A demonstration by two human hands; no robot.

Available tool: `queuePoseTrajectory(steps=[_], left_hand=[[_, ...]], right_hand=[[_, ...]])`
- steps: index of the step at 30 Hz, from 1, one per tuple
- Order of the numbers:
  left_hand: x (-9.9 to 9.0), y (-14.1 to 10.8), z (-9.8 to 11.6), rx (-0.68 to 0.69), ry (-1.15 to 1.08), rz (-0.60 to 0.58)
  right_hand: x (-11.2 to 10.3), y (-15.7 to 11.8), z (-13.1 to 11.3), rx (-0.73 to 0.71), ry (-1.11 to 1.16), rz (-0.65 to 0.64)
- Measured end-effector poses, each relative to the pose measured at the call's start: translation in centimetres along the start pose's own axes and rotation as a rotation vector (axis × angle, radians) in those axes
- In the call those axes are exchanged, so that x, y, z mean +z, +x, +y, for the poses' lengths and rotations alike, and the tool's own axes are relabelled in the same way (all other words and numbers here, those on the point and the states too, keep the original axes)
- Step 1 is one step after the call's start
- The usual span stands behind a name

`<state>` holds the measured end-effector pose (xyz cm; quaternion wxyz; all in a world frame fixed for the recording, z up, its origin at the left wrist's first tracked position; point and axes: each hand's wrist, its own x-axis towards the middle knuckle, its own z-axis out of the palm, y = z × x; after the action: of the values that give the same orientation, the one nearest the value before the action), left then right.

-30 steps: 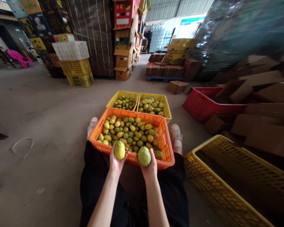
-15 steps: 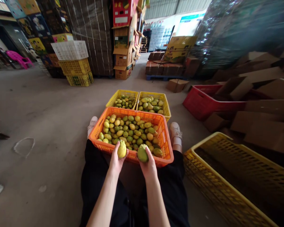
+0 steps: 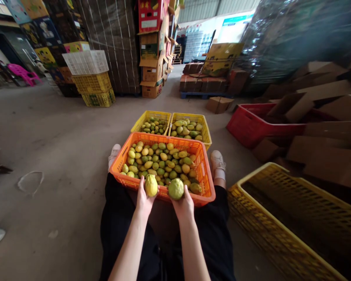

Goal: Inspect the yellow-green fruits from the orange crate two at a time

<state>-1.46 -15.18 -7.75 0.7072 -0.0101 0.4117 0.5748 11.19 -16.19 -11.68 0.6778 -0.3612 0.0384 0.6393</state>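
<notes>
My left hand (image 3: 144,199) is closed around a yellow, bumpy lemon (image 3: 151,185), cupping it from below and the side. A greener, knobbly lemon (image 3: 176,189) rests in my right hand (image 3: 184,203), with the thumb along its right side. Both hands are over the near rim of an orange plastic crate (image 3: 208,183), a small gap between the two fruits. Inside that crate lies a loose heap of yellow and green lemons (image 3: 155,159). The undersides of the held fruits are hidden by my palms.
Beyond the orange crate stand two yellow crates (image 3: 207,128) of similar fruit. My legs straddle the crates. At right are a large yellow crate (image 3: 260,208) and a red crate (image 3: 242,127) with cardboard boxes (image 3: 324,144). Stacked boxes (image 3: 152,74) and crates (image 3: 98,97) stand farther back.
Both lemons have been turned in my hands: the right one now shows its knobbly end, and the left one stands more upright. My hands stay over the same rim.
</notes>
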Motion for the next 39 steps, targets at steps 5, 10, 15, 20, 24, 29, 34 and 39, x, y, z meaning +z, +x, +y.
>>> queuePoseTrajectory(steps=[5, 10, 15, 20, 24, 29, 34, 39], left_hand=[[-0.2, 0.2, 0.0, 0.013, -0.016, 0.04], [0.0, 0.4, 0.1, -0.053, -0.068, -0.058], [0.1, 0.3, -0.2, -0.061, -0.147, -0.064], [0.4, -0.3, 0.0, -0.01, -0.105, 0.048], [0.5, -0.6, 0.4, -0.052, -0.089, 0.058], [0.1, -1.5, 0.9, -0.049, -0.12, 0.047], [0.2, -3.7, 1.5, -0.009, -0.136, 0.03], [1.3, -5.6, 1.3, 0.077, -0.131, 0.006]], right_hand=[[0.4, -0.6, 0.2, -0.069, -0.011, -0.077], [0.5, -0.6, 0.1, -0.106, -0.02, -0.011], [0.2, -0.3, -0.4, 0.014, 0.005, -0.029], [-0.2, 0.0, -0.3, 0.03, -0.015, -0.064], [0.5, -0.4, -0.4, 0.01, -0.015, -0.094], [2.2, -1.9, -0.9, 0.009, -0.032, -0.105], [3.1, -3.7, -1.6, -0.024, -0.015, -0.138], [3.0, -5.0, -3.7, -0.06, -0.012, -0.134]])
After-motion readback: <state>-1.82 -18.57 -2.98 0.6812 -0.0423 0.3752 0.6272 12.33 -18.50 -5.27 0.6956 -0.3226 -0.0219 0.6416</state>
